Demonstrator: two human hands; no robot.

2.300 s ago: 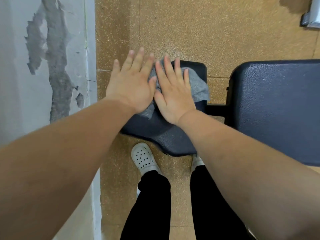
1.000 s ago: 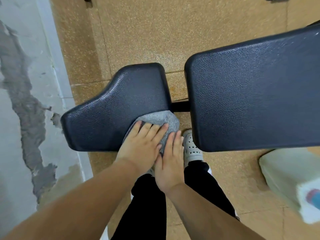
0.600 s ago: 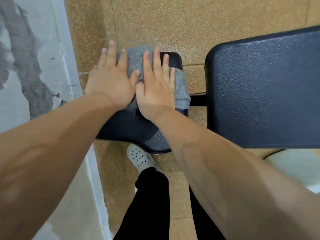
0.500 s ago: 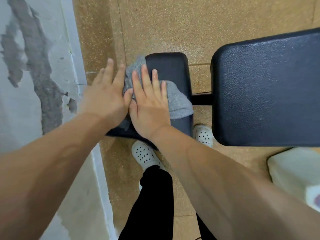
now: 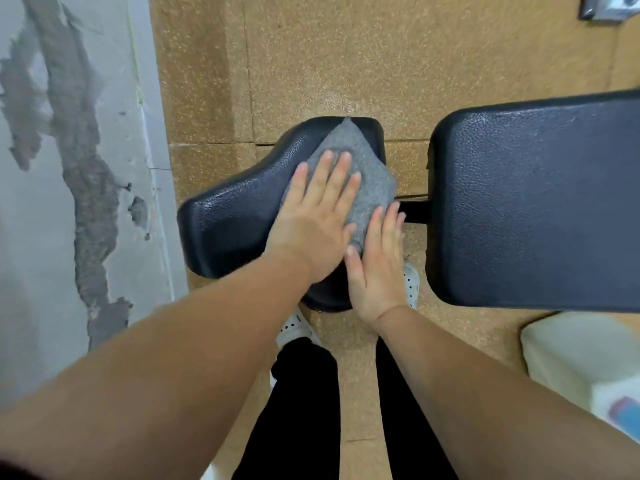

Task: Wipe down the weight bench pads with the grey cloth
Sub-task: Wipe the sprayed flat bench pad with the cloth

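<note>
The grey cloth (image 5: pixel 367 174) lies spread on the right part of the small black seat pad (image 5: pixel 235 216). My left hand (image 5: pixel 315 220) presses flat on the cloth with straight fingers. My right hand (image 5: pixel 377 261) lies flat beside it at the pad's right edge, fingertips on the cloth's lower right corner. The long black back pad (image 5: pixel 540 220) lies to the right, separated from the seat pad by a gap with a dark frame bar (image 5: pixel 415 211).
A peeling grey wall (image 5: pixel 69 168) runs along the left. Speckled tan floor (image 5: pixel 346 64) lies under the bench. My legs and white shoes (image 5: pixel 294 327) stand below the seat pad. A pale container (image 5: pixel 585 362) sits at lower right, a metal fitting (image 5: pixel 606 6) at top right.
Both hands slid the cloth from the seat pad's left far end toward its right side, near the gap. The view has shifted, showing more of the seat pad.
</note>
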